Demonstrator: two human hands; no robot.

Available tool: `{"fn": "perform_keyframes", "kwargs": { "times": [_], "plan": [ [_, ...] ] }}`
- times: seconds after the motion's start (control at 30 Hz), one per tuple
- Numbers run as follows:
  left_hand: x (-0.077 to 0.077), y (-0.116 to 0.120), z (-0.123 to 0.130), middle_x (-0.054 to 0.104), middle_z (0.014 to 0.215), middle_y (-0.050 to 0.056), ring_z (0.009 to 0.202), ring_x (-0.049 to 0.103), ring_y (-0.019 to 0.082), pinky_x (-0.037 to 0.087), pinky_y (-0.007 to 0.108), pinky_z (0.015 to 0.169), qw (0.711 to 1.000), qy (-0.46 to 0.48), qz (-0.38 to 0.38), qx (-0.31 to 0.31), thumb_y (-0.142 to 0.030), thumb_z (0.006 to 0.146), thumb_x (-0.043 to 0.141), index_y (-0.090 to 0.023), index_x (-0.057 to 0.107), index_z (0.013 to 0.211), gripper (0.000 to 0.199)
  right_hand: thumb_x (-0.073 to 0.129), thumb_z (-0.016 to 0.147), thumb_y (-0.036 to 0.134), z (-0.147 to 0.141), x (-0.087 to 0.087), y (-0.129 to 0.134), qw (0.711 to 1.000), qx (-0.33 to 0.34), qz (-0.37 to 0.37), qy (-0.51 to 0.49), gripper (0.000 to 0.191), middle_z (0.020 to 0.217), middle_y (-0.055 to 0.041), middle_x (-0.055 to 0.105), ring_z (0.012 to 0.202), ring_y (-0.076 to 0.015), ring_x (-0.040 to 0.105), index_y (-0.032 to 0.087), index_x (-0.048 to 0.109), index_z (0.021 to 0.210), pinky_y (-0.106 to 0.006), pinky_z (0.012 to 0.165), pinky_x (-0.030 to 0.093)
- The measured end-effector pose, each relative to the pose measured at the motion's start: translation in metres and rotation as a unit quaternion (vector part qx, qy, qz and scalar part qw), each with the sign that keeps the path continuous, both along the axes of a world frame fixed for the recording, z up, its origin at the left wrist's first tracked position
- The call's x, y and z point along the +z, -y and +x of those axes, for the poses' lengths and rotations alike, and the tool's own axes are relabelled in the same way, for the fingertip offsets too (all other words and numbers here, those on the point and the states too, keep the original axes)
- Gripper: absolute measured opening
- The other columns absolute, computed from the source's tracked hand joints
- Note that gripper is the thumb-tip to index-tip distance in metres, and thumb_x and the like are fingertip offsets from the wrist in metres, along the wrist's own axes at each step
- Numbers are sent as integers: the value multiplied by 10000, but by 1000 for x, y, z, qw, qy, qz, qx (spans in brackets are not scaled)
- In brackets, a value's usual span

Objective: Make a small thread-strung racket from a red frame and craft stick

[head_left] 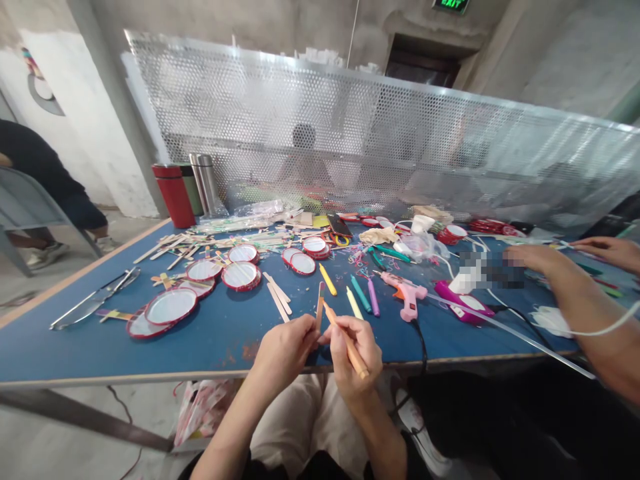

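Observation:
Between the fingers of my left hand (287, 350) a wooden craft stick (320, 303) stands nearly upright, its upper end coloured green and red. My right hand (357, 350) grips an orange marker (354, 348), whose tip meets or nearly meets the stick's side. Just beyond lie more markers: a yellow one (328, 279), a pale yellow one (355, 303), a teal one (361, 294) and a purple one (373, 297). Plain craft sticks (278, 297) rest on the blue table to the left of the markers.
Red-rimmed round pieces (173, 307) and eyeglasses (95, 300) lie at left. A pink glue gun (407, 293) with its cord is at right, near a co-worker's arm (590, 313). Flasks (174, 195) stand at the back left before a perforated metal panel (350, 133).

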State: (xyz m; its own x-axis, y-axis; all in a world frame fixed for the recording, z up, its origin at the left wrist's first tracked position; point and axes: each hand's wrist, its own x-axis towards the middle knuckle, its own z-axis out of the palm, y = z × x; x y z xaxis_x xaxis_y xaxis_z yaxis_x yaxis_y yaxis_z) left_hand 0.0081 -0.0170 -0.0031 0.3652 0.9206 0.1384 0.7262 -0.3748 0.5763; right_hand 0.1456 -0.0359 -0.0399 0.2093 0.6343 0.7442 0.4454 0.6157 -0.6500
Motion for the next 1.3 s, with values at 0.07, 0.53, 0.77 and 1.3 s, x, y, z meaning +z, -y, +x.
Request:
{"fn": "perform_keyframes", "kwargs": {
  "times": [0.07, 0.53, 0.77, 1.3],
  "plan": [
    [1, 1, 0, 516, 632, -26, 564, 453, 127, 277, 229, 552, 1000, 1, 1, -1, -291, 876, 341, -230, 342, 680, 205, 522, 886, 189, 0, -1, 1, 1000, 3, -1, -4, 105, 744, -26, 678, 671, -174, 688, 201, 556, 985, -287, 615, 556],
    [1, 0, 1, 526, 629, -28, 557, 461, 123, 288, 221, 550, 1000, 0, 5, 0, -276, 885, 356, -229, 353, 681, 210, 518, 884, 186, -1, 1, 2, 1000, -8, 1, -2, 98, 731, -20, 674, 657, -168, 681, 203, 557, 973, -291, 621, 554],
    [0, -1, 0, 541, 631, -25, 557, 472, 123, 290, 217, 542, 1000, -9, 24, 2, -252, 886, 368, -226, 390, 687, 202, 517, 880, 184, -1, 6, 3, 1000, 6, 8, 27, 92, 738, -25, 680, 655, -167, 687, 200, 554, 963, -273, 591, 556],
    [2, 1, 1, 520, 610, -35, 543, 459, 119, 290, 214, 538, 1000, 10, 10, 5, -265, 877, 378, -226, 378, 670, 212, 518, 887, 184, 0, 1, 3, 1000, -2, 14, -3, 94, 718, -12, 657, 606, -152, 655, 206, 558, 968, -290, 609, 543]
  ]
}}
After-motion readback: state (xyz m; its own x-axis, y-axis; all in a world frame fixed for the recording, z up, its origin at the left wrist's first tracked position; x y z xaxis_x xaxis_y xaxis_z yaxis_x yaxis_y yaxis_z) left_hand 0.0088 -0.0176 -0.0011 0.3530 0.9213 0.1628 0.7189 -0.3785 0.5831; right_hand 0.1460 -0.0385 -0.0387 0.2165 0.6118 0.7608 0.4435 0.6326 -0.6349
